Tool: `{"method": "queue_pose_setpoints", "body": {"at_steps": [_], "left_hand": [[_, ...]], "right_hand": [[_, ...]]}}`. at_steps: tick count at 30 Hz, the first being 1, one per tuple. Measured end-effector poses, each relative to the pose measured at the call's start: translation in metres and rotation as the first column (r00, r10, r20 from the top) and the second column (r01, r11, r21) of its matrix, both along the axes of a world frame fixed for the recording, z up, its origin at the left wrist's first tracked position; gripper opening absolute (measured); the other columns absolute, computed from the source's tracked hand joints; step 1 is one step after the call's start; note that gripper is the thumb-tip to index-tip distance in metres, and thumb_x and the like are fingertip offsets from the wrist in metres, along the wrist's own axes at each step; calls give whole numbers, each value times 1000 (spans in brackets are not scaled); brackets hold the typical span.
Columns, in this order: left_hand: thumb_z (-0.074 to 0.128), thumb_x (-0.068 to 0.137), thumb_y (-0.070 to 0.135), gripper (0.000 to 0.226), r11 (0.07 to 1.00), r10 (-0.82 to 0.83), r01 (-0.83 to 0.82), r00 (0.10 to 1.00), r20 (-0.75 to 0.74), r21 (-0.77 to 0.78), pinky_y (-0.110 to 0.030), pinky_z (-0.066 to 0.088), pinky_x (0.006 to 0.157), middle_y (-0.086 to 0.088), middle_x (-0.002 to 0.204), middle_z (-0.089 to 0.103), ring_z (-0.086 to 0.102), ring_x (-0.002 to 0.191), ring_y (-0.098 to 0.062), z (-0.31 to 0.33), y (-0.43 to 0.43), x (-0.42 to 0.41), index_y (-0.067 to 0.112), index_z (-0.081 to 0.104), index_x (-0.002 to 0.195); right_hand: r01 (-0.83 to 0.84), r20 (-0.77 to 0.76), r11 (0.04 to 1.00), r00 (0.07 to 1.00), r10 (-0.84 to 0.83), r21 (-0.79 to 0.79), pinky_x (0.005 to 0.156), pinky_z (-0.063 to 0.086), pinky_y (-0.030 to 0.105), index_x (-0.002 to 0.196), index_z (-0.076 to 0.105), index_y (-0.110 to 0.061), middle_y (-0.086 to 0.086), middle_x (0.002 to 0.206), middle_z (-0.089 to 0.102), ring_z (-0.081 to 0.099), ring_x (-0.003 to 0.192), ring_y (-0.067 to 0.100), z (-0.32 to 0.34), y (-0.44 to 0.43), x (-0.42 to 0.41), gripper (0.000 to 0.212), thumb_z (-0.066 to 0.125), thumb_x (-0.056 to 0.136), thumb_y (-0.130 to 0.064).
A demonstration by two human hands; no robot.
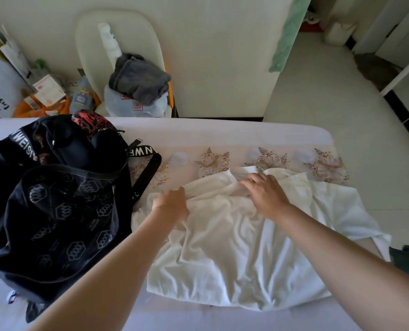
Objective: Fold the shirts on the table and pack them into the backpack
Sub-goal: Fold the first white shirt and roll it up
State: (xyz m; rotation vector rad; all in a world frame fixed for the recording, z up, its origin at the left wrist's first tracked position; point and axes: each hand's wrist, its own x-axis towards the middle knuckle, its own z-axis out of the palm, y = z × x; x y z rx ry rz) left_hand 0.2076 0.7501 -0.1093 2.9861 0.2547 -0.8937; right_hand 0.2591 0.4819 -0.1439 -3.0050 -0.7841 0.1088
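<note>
Both forearms stretched forward over the table [222, 132]. At the near-left shoulder of the white shirt [234, 249], the left hand [172, 203]: knuckles up, fingers curled tight round a bunch of cloth. Just below the collar, the right hand [265, 194]: flat, fingers straight and slightly spread, pointing left, palm pressed on the cloth, grasping nothing.

Shirt spread wrinkled over the right half of the table, collar away from the person, hem toward the near edge, one sleeve out toward the table's right edge. Beyond the collar, a bare strip of floral tablecloth [272, 158] up to the far edge; below the hem, a pale bare strip along the near edge.

To the left, the black backpack [55, 206], hexagon-patterned, slumped with its mouth open, just beside the shirt's left edge; whether touching, hard to tell. One lettered strap [148, 169] trailing across the cloth between bag and shirt, near the left hand.

At the right edge, partly out of view, a dark green cloth [408, 259] close to the sleeve. Behind the table, against the wall, a pale chair [86, 44] with a grey garment [139, 77] on a plastic bag [127, 103]; further right, a green towel [287, 37] hanging by the doorway
</note>
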Motion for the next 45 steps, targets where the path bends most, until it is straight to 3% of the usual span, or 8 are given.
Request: {"method": "queue_pose_setpoints", "body": {"at_steps": [6,11,14,23,28,33,38,45], "left_hand": [[75,74,26,23,986,-87,126,947,-311,109,-32,52,78,1,91,62,63,89,-21,29,22,12,17,56,83],[60,94,34,14,898,-11,160,940,341,-410,-32,46,89,8,108,53,53,105,-16,19,19,8,24,55,102],[57,97,28,41,828,30,118,967,254,-548,-36,44,98,7,136,52,54,118,-19,2,-15,12,30,45,136],[41,103,34,22,868,13,15,999,53,-496,-26,41,59,5,80,61,58,75,-17,15,0,34,26,58,92],[42,102,47,28,952,-7,100,951,310,-288,-31,43,57,0,81,65,62,72,-22,37,29,62,24,56,101],[54,97,30,31,966,77,104,760,646,-236,-41,44,91,-5,116,57,51,110,-28,20,24,62,19,52,126],[50,97,40,21,915,-219,339,874,435,-220,-35,39,98,11,101,61,55,101,-14,-10,21,31,26,63,105],[53,88,36,17,931,-149,281,876,459,-233,-34,33,88,9,84,66,61,90,-20,-14,55,28,27,67,90]], "right_hand": [[101,68,993,992,-105,65,73,28,36,71,66,-25,-4,75,63,59,82,27,0,-4,16,17,76,62,-15],[131,95,868,975,-199,478,80,38,40,69,63,-15,-3,70,62,60,73,27,7,-1,22,21,45,62,-7],[69,117,839,981,-155,540,71,32,33,67,61,-12,-2,67,59,59,69,30,7,0,22,27,41,56,3],[196,216,894,929,-301,402,75,38,39,70,67,-19,-2,67,62,54,71,30,14,-17,25,30,40,63,-7],[390,155,876,883,-444,284,77,38,40,83,73,-15,6,83,72,58,83,34,15,-14,36,27,61,68,4],[269,210,934,924,-319,237,83,39,43,102,64,-14,11,101,58,50,95,34,15,-10,32,46,60,62,8],[-65,-11,976,998,69,206,77,49,40,92,66,-15,2,92,62,60,89,28,4,-28,17,31,41,79,-26],[76,96,978,991,-96,194,76,34,38,81,66,-21,-3,75,66,63,76,26,-5,-50,14,26,46,82,-39]]}}
